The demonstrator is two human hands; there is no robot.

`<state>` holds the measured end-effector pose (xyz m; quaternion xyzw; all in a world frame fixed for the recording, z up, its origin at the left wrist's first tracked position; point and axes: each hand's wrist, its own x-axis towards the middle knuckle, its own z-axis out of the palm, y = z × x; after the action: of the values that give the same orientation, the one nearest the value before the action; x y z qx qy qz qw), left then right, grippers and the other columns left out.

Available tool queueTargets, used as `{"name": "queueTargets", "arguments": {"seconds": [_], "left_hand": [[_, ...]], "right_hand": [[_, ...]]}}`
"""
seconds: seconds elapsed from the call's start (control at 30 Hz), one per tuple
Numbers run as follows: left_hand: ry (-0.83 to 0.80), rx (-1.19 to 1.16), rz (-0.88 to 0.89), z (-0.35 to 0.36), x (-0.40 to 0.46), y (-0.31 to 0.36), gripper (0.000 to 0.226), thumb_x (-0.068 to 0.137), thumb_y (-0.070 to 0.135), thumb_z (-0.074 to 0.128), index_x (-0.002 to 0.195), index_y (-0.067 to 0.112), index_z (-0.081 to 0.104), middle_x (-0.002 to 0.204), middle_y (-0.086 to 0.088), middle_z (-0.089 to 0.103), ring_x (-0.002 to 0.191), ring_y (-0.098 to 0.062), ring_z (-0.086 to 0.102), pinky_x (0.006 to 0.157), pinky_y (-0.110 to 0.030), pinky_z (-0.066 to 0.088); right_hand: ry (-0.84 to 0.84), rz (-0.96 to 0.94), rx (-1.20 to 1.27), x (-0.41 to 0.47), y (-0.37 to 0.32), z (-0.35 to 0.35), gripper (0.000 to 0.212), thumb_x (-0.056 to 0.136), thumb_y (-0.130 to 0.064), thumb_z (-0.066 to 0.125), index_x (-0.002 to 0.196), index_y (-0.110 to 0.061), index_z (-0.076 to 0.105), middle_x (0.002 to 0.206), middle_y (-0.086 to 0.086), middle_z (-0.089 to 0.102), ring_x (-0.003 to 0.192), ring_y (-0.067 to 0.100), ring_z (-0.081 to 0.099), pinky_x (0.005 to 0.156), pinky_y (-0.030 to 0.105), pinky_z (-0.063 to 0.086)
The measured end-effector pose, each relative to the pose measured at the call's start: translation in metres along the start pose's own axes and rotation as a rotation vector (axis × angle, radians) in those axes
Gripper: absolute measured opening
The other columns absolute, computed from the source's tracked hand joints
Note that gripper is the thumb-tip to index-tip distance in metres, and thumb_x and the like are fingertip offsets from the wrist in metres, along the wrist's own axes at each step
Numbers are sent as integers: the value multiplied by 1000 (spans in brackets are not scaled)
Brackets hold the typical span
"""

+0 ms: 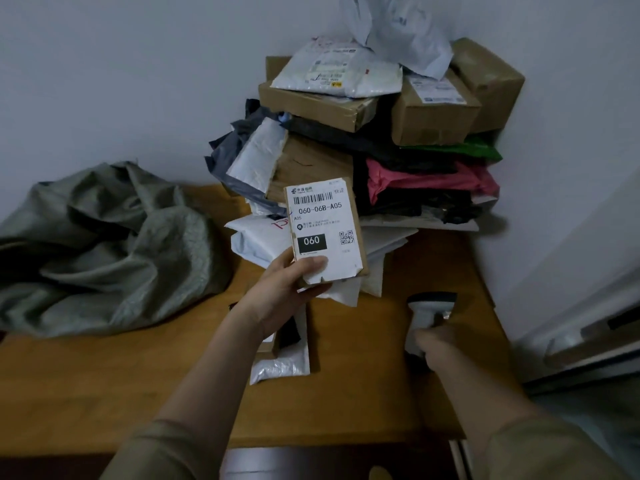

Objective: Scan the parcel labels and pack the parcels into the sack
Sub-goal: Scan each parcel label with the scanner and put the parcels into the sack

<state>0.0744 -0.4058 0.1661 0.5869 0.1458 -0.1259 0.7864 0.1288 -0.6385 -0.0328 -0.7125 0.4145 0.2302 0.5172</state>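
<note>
- Centrally, a small cardboard parcel (323, 233) is held up above the wooden table (121, 375), label facing the camera.
- Label (320, 223): white, barcode at top, "060-06B-A05" printed below it, a black block reading "060", a QR code at right.
- Left hand (287, 289) grips the parcel at its lower left corner; thumb lies across the label's bottom edge, fingers are behind the box.
- Right hand (431, 341) is blurred; it holds the handle of a grey-white scanner (431, 310) low over the table, right of the parcel. Scanner head sits below the parcel, apart from it.
- Sack (104, 251): grey-green, crumpled, lying on the left part of the table against the wall, well apart from the held parcel.
- Pile of parcels (381, 133) behind the held one, in the corner: brown boxes, white, grey, black, pink and green mailer bags stacked unevenly.
- White mailer bag (282, 365) lies flat on the table under the left forearm.
- Both sleeves are a dull khaki.
</note>
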Motion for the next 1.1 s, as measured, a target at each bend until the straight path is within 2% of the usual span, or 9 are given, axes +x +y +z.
{"name": "queueTargets", "arguments": {"seconds": [0.1,0.2,0.3,0.43,0.6,0.73,0.83,1.0,1.1], "left_hand": [[35,-45,7,3,-4,1,61,78,20,67,136,12,50,128,-6,65,120,-23,60,98,-37,50],[68,-92,18,2,-10,3,61,78,21,67,135,13,51,129,-6,64,122,-23,59,100,-38,48],[79,-127,33,1,-20,5,62,77,21,68,136,12,51,129,-7,64,120,-23,61,98,-36,48],[113,-173,43,-9,-40,4,58,78,16,71,133,11,52,125,-9,66,115,-25,63,93,-36,53],[188,-130,15,-36,-78,-4,53,80,16,73,130,11,55,123,-9,67,118,-27,61,99,-39,49],[248,-46,14,-46,-108,-1,47,81,13,73,125,14,58,112,-3,71,108,-22,64,86,-32,51],[247,-34,40,-49,-124,4,50,81,8,73,126,13,56,112,-4,71,106,-21,65,86,-33,52],[277,-82,94,-45,-145,16,44,81,0,71,121,12,56,114,-8,69,100,-21,68,69,-28,57],[332,-137,109,-46,-152,19,44,80,-1,72,120,8,58,113,-11,71,100,-24,69,80,-33,58]], "right_hand": [[-13,13,10,-8,0,-4,26,107,-16,35,121,-1,51,95,12,50,81,25,49,93,34,46],[-67,-15,14,-14,1,-8,21,103,-9,41,87,-10,54,91,11,54,68,21,45,60,28,42],[-100,-53,48,-32,-4,-20,10,96,-4,50,103,-9,54,92,11,55,73,24,48,64,31,41],[-1,-199,51,-60,-13,-32,55,87,-26,60,136,-8,42,105,18,61,80,29,59,64,36,50],[44,-304,149,-117,-25,-54,27,93,-21,58,116,-11,48,83,12,56,59,21,49,49,27,36],[-59,-476,240,-181,-39,-68,26,93,-20,62,114,-6,53,71,9,52,54,20,47,51,30,38],[-263,-612,300,-240,-53,-82,20,94,-20,65,105,-7,55,68,4,50,50,13,45,46,27,40],[-563,-817,150,-327,-72,-106,16,94,-26,65,88,-15,54,63,1,47,46,9,42,47,24,37],[-698,-846,94,-362,-78,-116,15,95,-24,63,90,-15,52,60,0,46,44,9,40,45,21,35]]}}
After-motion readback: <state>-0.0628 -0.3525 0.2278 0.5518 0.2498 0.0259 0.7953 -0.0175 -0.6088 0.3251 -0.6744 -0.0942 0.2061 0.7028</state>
